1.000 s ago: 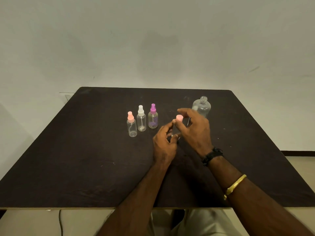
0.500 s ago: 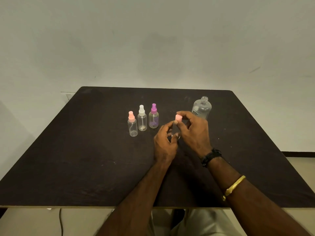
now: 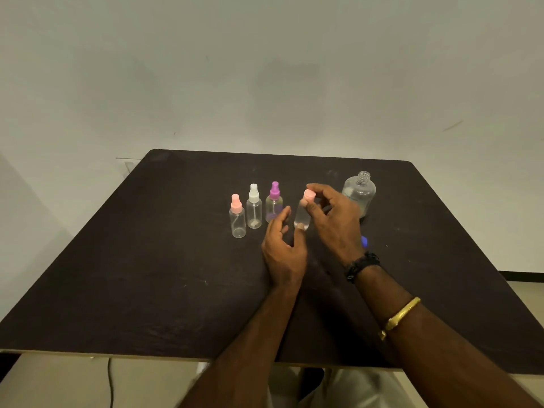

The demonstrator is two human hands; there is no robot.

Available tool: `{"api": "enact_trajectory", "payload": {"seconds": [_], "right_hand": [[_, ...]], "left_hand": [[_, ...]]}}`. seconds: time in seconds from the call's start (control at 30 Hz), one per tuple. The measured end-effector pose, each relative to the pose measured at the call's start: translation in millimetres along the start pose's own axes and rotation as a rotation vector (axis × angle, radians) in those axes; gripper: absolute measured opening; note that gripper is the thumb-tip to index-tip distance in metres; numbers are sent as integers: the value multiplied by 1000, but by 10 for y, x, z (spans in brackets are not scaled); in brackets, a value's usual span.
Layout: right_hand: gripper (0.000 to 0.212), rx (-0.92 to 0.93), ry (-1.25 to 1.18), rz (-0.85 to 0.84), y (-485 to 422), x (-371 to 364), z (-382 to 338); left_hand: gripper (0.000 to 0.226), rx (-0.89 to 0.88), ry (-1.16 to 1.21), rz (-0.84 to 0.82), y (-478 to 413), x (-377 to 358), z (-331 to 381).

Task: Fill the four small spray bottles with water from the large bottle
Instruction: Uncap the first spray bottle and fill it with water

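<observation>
Three small clear spray bottles stand in a row on the dark table [image 3: 147, 260]: a pink-capped bottle [image 3: 237, 220], a white-capped bottle [image 3: 254, 209] and a purple-capped bottle [image 3: 274, 203]. A fourth small bottle [image 3: 302, 216] stands just right of them. My right hand [image 3: 335, 222] pinches its pink cap [image 3: 309, 195] between thumb and fingertips. My left hand [image 3: 282, 248] is beside the bottle's lower part, thumb tip touching its base and fingers straight, a little apart from it. The large clear bottle [image 3: 360, 192] stands uncapped behind my right hand.
A small blue object [image 3: 364, 241], likely a cap, lies on the table, partly hidden by my right wrist. A pale wall rises behind the table's far edge. A dark cable hangs below the near-left edge.
My left hand's fingers have loosened from around the fourth bottle and spread away to the left. My right hand stays on the pink cap, its fingers shifting around it.
</observation>
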State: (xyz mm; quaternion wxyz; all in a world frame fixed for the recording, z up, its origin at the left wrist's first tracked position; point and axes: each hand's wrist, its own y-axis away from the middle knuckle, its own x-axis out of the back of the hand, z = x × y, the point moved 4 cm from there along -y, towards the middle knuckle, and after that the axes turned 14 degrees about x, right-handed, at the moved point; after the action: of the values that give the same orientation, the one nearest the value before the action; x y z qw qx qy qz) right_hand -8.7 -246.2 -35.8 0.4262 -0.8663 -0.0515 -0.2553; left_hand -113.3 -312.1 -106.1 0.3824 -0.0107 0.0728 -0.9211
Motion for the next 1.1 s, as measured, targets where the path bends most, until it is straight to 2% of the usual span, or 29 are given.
{"api": "enact_trajectory", "payload": {"seconds": [0.33, 0.9, 1.1], "right_hand": [[37, -82, 74, -23, -228, -292, 99], [44, -137, 155, -108, -241, -420, 215], [44, -51, 179, 32, -306, -379, 56]], "left_hand": [[39, 64, 76, 145, -27, 54, -22], [38, 104, 72, 147, -42, 42, -68], [38, 122, 94, 146, -36, 41, -60]]}}
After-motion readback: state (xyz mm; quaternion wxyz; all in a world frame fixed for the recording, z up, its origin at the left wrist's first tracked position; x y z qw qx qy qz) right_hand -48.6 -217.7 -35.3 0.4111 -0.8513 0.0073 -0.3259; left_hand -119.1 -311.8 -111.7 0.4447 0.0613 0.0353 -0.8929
